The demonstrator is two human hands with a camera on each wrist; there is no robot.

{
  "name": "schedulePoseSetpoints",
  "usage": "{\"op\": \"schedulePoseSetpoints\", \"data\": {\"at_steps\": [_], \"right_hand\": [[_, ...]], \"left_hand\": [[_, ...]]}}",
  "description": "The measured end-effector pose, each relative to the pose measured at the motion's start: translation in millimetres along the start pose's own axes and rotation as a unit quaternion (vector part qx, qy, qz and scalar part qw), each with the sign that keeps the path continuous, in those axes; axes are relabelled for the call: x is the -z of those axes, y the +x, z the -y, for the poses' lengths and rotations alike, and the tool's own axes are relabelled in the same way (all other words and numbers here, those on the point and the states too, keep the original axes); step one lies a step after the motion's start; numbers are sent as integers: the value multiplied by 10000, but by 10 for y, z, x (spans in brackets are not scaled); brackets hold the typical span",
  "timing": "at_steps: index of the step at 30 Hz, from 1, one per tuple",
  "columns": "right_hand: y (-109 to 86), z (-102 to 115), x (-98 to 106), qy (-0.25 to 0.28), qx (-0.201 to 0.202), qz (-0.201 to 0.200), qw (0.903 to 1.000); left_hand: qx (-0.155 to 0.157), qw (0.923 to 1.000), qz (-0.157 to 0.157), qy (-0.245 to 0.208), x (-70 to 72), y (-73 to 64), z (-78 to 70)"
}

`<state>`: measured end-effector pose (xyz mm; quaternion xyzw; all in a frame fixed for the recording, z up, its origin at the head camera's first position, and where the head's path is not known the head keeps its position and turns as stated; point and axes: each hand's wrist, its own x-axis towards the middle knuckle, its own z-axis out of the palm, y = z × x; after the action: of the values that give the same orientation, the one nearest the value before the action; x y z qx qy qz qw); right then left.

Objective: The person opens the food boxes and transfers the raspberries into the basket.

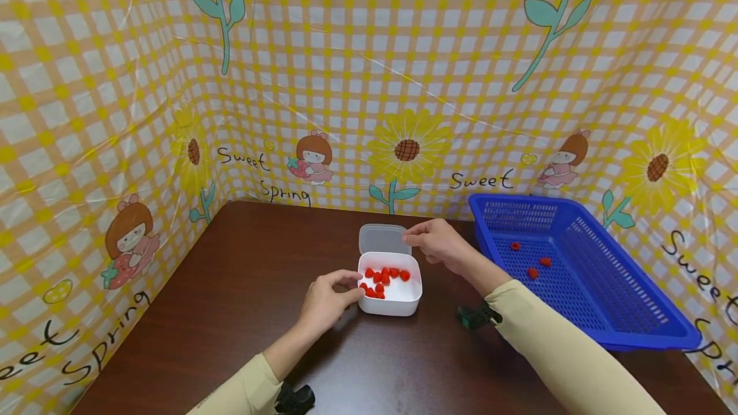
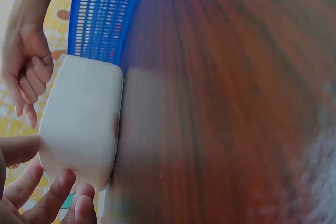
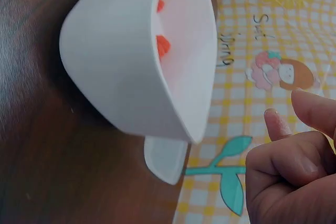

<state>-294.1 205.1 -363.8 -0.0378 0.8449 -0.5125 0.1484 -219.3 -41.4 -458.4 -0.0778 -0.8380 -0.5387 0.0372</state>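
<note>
Your white box (image 1: 392, 307) sits just below the centre of the frame, and most of the visible red berries (image 1: 385, 278) already lie in it. Three more berries (image 1: 533, 272) are left in the blue basket (image 1: 657, 338) at right, so the job looks well along. The grey lid (image 1: 382, 239) is off, just beyond the box's far rim. Your left hand (image 1: 326, 300) touches the box's left side, thumb and fingers spread. Your right hand (image 1: 441, 243), above the lid's right edge, has thumb and index apart with nothing visible between.
</note>
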Motion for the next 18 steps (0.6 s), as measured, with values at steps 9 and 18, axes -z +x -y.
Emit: {"op": "schedulePoseSetpoints", "data": {"at_steps": [9,18], "right_hand": [[74,-54,-255,-100,9,211,9997],[102,-94,-427,-258,55,336,9991]], "left_hand": [[7,10000,21,-32,9,-2,-9],[-22,10000,24,11,1,-4,-10]]}}
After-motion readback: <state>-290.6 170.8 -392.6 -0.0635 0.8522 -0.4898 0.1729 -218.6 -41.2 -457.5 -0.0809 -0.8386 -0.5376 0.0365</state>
